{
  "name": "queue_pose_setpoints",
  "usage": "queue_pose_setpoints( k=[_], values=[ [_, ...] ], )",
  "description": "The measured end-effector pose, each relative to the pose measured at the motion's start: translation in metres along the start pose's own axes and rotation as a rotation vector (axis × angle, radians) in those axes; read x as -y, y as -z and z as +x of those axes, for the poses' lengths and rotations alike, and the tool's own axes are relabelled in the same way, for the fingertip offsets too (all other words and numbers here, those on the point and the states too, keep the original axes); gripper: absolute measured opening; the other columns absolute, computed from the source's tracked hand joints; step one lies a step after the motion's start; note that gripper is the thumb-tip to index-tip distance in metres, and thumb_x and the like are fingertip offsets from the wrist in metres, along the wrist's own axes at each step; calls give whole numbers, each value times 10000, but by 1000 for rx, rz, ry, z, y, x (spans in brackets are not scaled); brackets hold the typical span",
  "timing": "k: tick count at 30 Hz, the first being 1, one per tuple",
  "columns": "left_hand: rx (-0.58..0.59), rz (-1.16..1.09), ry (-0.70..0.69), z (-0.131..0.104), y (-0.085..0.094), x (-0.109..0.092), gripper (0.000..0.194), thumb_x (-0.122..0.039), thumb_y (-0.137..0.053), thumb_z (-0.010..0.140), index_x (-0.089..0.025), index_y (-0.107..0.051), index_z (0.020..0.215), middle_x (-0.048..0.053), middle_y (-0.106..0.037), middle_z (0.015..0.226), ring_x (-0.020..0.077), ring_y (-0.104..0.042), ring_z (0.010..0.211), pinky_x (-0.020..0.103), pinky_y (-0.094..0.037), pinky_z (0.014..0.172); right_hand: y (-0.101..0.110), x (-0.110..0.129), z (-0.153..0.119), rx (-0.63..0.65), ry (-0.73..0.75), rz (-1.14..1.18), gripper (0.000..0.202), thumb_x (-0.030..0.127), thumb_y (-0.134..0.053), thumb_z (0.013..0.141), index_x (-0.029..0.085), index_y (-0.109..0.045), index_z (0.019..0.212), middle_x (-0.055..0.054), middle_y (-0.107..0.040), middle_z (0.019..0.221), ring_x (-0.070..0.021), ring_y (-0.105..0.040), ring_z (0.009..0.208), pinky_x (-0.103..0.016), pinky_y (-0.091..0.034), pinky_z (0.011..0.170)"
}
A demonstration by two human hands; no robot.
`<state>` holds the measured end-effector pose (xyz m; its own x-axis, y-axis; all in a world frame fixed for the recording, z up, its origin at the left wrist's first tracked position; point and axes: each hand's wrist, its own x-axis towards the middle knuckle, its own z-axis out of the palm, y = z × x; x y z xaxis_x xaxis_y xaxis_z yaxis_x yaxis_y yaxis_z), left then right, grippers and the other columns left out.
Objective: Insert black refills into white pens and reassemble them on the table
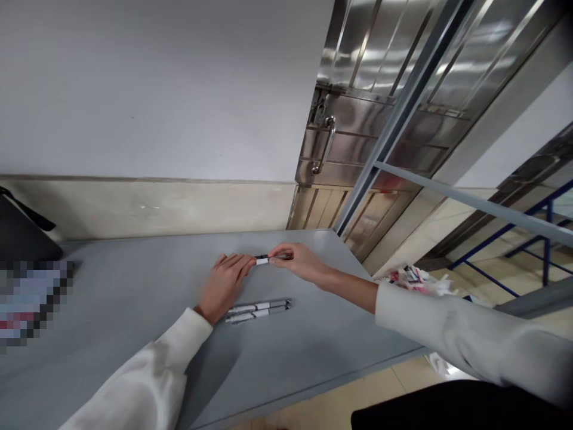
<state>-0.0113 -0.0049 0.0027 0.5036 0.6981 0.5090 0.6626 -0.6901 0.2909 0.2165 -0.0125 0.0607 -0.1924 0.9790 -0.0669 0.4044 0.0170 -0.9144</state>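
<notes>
A black-and-white pen (262, 261) lies crosswise between my two hands over the grey tabletop. My left hand (227, 277) has its fingers bent over the pen's left end and covers it. At the other end, the thumb and fingers of my right hand (299, 261) pinch the pen, with a dark tip showing past them. Just below, two similar pens (262, 310) with white barrels and dark ends rest side by side on the table, close to my left wrist.
The grey table (313, 358) meets a tiled wall base at the back. A black bag (27, 230) and a blurred flat item (31, 301) sit at the left. Beyond the right edge stand a metal post (380, 155), a steel door (358, 131) and a heap of litter (416, 279).
</notes>
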Motion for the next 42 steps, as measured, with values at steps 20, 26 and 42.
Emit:
queue_pose_setpoints(
  k=[20, 26, 42],
  values=[
    [-98, -183, 101, 1, -4, 3, 271, -363, -424, 1120, -245, -669, 1116, 42, -777, 1099, 238, -685, 997, 377, -484, 924, 7, 10, -1, -132, -11, 39, 164, 300, -769, 840, 212, -804, 974, -21, -761, 842, -175, -675, 818, -292, -476, 759],
    [-140, -244, 136, 0, -8, 4, 192, -341, -514, 1089, -250, -665, 1166, 52, -760, 1151, 245, -686, 1076, 375, -503, 958, 7, 9, 0, -189, -26, 32, 141, 230, -691, 885, 195, -792, 977, -29, -753, 828, -174, -691, 844, -296, -493, 813],
    [-172, -207, 138, 1, -8, 7, 173, -358, -534, 1080, -269, -669, 1143, 51, -762, 1140, 259, -684, 1082, 407, -503, 984, 25, 2, 0, -253, -87, 271, 96, 183, -626, 861, 178, -719, 841, -69, -728, 925, -172, -728, 846, -348, -583, 935]
  ],
)
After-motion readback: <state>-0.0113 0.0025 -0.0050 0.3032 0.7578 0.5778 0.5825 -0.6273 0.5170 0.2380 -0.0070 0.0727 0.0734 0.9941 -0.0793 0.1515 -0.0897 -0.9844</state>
